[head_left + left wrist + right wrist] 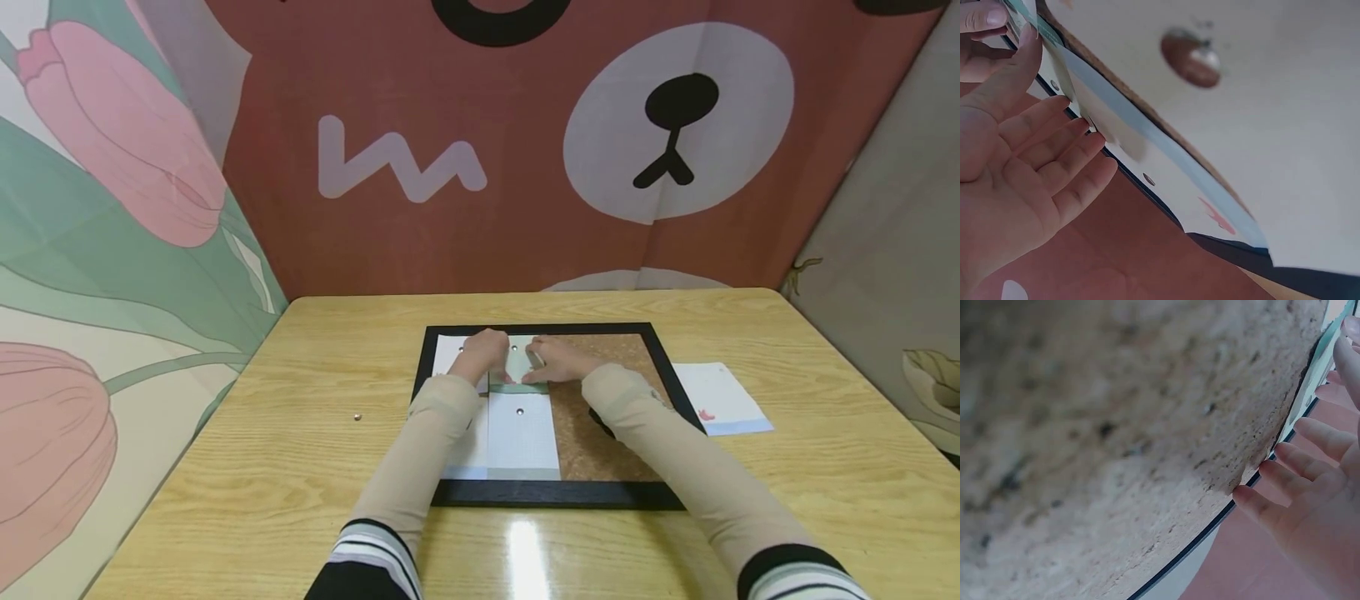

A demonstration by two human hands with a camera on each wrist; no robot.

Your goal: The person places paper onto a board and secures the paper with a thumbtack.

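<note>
A pale green sheet of paper (pixel 518 364) lies at the top middle of a black-framed cork board (pixel 603 450), with a round metal tack (pixel 514 348) near its upper part. My left hand (pixel 486 354) is at the sheet's left edge, and the left wrist view shows its thumb and fairly straight fingers touching the papers. At the right edge is my right hand (pixel 561 361); in the right wrist view its extended fingertips (pixel 1244 495) rest by the cork and the sheet. Below the green sheet is a white grid sheet (pixel 522 442) with its own tack (pixel 520 412).
More white sheets (pixel 467 454) cover the board's left side, partly hidden by the left arm. A loose tack (pixel 357 417) sits on the wooden table (pixel 300 467) to the left. A white sheet (pixel 720 400) lies right of the board. A dark object under the right forearm is mostly hidden.
</note>
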